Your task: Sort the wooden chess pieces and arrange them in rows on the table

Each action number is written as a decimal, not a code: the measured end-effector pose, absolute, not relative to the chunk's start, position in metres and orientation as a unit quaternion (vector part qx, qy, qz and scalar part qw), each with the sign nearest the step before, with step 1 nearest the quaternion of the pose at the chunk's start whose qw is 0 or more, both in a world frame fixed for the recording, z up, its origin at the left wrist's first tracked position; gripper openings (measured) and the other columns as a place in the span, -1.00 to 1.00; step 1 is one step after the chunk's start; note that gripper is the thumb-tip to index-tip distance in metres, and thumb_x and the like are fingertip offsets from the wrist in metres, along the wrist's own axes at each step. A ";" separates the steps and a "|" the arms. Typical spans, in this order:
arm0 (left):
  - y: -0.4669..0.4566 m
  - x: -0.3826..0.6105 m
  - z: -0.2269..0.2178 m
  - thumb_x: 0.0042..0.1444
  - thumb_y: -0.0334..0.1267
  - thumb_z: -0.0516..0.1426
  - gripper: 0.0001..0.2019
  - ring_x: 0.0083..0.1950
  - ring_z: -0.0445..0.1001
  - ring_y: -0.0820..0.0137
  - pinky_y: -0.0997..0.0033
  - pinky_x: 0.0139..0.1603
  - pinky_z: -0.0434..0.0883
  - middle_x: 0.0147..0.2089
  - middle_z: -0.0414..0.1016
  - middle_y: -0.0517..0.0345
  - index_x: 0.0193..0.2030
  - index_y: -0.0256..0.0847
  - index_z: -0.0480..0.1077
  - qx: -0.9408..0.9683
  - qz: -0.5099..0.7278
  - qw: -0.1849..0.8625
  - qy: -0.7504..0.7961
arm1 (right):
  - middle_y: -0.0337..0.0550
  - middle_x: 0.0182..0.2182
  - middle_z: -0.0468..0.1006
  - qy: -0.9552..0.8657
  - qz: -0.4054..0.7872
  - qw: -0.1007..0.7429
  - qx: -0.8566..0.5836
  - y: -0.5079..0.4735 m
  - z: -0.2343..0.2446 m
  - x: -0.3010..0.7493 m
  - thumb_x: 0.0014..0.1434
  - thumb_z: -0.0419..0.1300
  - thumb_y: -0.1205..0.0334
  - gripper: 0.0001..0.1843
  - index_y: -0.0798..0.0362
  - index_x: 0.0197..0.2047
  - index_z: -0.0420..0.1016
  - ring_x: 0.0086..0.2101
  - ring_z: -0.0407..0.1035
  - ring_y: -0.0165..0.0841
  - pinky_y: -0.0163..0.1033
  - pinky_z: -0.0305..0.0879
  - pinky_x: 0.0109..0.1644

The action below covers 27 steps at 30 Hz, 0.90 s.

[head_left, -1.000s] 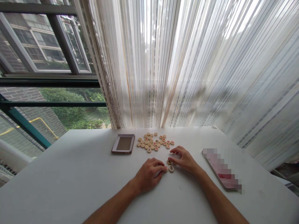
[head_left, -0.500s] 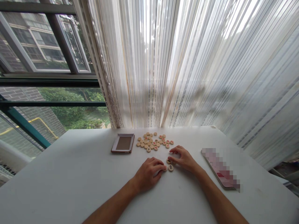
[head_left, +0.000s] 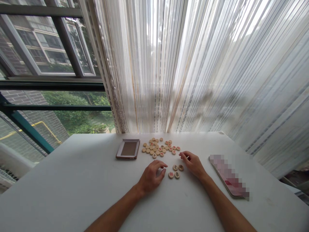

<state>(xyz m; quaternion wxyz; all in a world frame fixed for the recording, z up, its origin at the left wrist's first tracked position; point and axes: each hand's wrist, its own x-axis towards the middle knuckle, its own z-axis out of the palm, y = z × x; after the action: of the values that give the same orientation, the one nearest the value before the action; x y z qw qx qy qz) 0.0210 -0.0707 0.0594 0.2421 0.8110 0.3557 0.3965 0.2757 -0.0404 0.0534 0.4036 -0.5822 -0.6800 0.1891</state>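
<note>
Several round wooden xiangqi pieces lie face up in a small two-by-two block. At its back are a black-marked piece (head_left: 175,167) and another dark-marked piece (head_left: 181,167). A red-marked piece (head_left: 171,175) and a black-marked piece (head_left: 177,175) form the front row. Just left of the block, my left hand (head_left: 151,176) rests with thumb and index finger apart, holding nothing. My right hand (head_left: 192,164) hovers at the block's back right, fingers loosely curled and no piece visible in them. Beyond both hands spreads a loose cluster of xiangqi pieces (head_left: 155,148), some face down, others showing red or black characters.
A shallow box or case (head_left: 128,149) with a pale rim sits left of the cluster. At the right lies a flat pinkish object (head_left: 228,177), partly pixelated. The white table (head_left: 96,180) meets a striped curtain (head_left: 149,80) and a window (head_left: 55,106) behind.
My left hand has drawn back leftward from the red-marked piece, letting it go. The right hand has moved right, off the back pieces. All the pieces of the block now show.
</note>
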 end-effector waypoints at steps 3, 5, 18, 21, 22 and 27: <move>-0.069 0.021 0.058 0.24 -0.35 0.08 -0.84 -0.14 0.48 0.33 0.32 -0.04 0.42 -0.16 0.52 0.10 -0.10 -0.15 0.45 0.786 0.421 0.233 0.389 | -0.15 -0.41 0.62 -0.668 0.191 0.414 -0.588 -0.041 0.054 0.274 0.30 0.01 -0.14 -0.51 0.06 -0.25 0.58 -0.52 0.35 -0.36 -0.29 0.27 -0.39; -0.069 0.020 0.057 0.24 -0.34 0.08 -0.85 -0.16 0.48 0.34 0.33 -0.07 0.42 -0.19 0.51 0.11 -0.11 -0.15 0.44 0.775 0.431 0.223 0.405 | -0.14 -0.43 0.61 -0.662 0.191 0.421 -0.590 -0.042 0.055 0.274 0.31 0.00 -0.14 -0.50 0.07 -0.24 0.59 -0.51 0.37 -0.35 -0.30 0.28 -0.39; -0.068 0.019 0.056 0.28 -0.26 0.07 -0.86 -0.19 0.49 0.33 0.36 -0.12 0.41 -0.20 0.53 0.12 -0.11 -0.13 0.44 0.755 0.431 0.243 0.430 | -0.17 -0.47 0.58 -0.658 0.214 0.436 -0.575 -0.044 0.054 0.269 0.29 0.04 -0.12 -0.53 0.07 -0.31 0.57 -0.51 0.35 -0.35 -0.31 0.26 -0.39; -0.068 0.019 0.055 0.29 -0.23 0.06 -0.85 -0.18 0.50 0.33 0.36 -0.11 0.41 -0.19 0.53 0.12 -0.09 -0.12 0.43 0.752 0.422 0.261 0.435 | -0.17 -0.48 0.57 -0.654 0.219 0.438 -0.577 -0.043 0.053 0.269 0.30 0.04 -0.09 -0.55 0.08 -0.29 0.58 -0.50 0.35 -0.35 -0.31 0.26 -0.39; -0.068 0.018 0.055 0.29 -0.22 0.07 -0.85 -0.18 0.50 0.33 0.36 -0.11 0.41 -0.19 0.54 0.11 -0.09 -0.12 0.43 0.752 0.418 0.264 0.437 | -0.17 -0.48 0.57 -0.651 0.221 0.439 -0.578 -0.043 0.053 0.269 0.30 0.04 -0.09 -0.55 0.08 -0.28 0.58 -0.50 0.35 -0.35 -0.31 0.25 -0.39; -0.068 0.018 0.057 0.30 -0.17 0.05 -0.82 -0.19 0.50 0.31 0.36 -0.13 0.40 -0.19 0.54 0.07 -0.11 -0.15 0.44 0.745 0.407 0.280 0.448 | -0.18 -0.48 0.56 -0.642 0.226 0.441 -0.585 -0.042 0.051 0.270 0.32 0.02 -0.08 -0.54 0.08 -0.26 0.58 -0.50 0.35 -0.34 -0.31 0.26 -0.39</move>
<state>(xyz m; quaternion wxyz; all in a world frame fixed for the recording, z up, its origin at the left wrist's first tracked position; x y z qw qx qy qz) 0.0179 -0.0680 0.0567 0.2799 0.7454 0.4479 0.4067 0.2696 -0.0420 0.0511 0.4410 -0.5853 -0.6416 0.2263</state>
